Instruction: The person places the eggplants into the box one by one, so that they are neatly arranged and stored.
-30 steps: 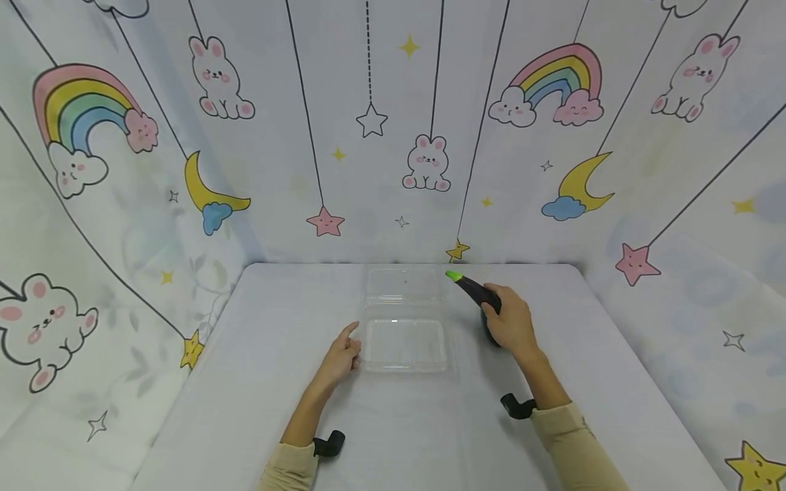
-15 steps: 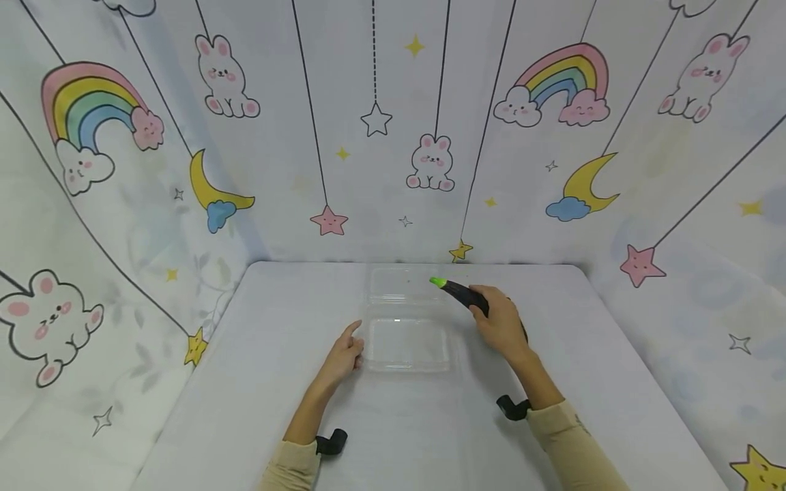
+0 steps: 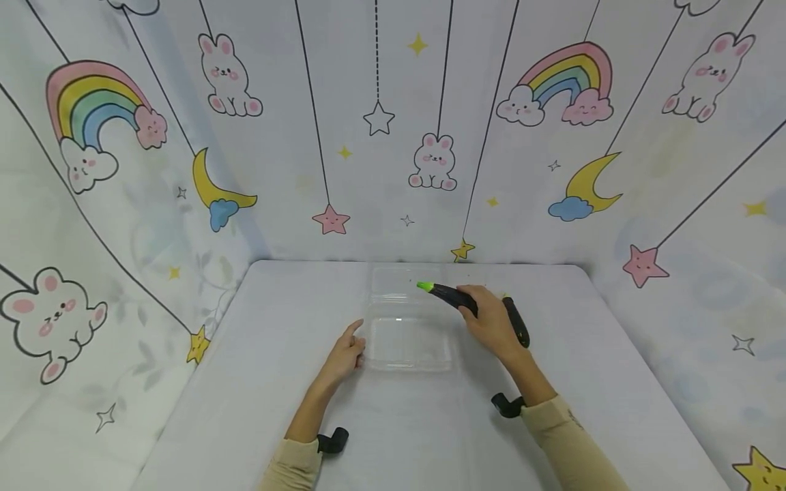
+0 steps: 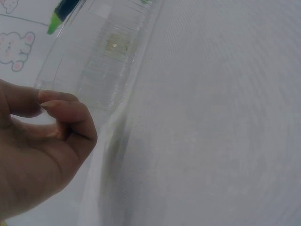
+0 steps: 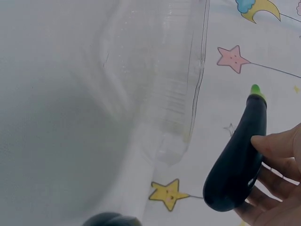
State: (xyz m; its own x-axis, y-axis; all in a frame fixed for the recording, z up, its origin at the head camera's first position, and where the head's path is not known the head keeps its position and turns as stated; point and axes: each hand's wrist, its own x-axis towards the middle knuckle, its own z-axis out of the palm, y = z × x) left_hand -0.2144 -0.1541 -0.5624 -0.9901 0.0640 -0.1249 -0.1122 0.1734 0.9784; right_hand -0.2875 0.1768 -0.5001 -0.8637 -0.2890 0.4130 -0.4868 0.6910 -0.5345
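Observation:
A clear plastic clamshell container [image 3: 408, 370] lies unfolded on the table, its lid [image 3: 389, 283] toward the back. My left hand [image 3: 341, 353] is at the container's left edge; in the left wrist view its curled fingers and thumb meet at the rim. My right hand [image 3: 494, 331] grips a dark eggplant [image 5: 237, 155] with a bright green stem end, thumb on one side and fingers on the other. In the head view that eggplant overlaps the lid area, stem pointing left. A second eggplant [image 3: 517, 322] lies on the table just right of my right hand.
The table [image 3: 276, 395] is covered in white cloth. Behind it and on both sides stand white walls [image 3: 276, 157] printed with rabbits, rainbows and stars. Each wrist carries a black camera mount [image 3: 333, 440].
My right hand has moved left with the eggplant, from beside the container to over its right back part. The second eggplant has come into view behind it. My left hand keeps its place.

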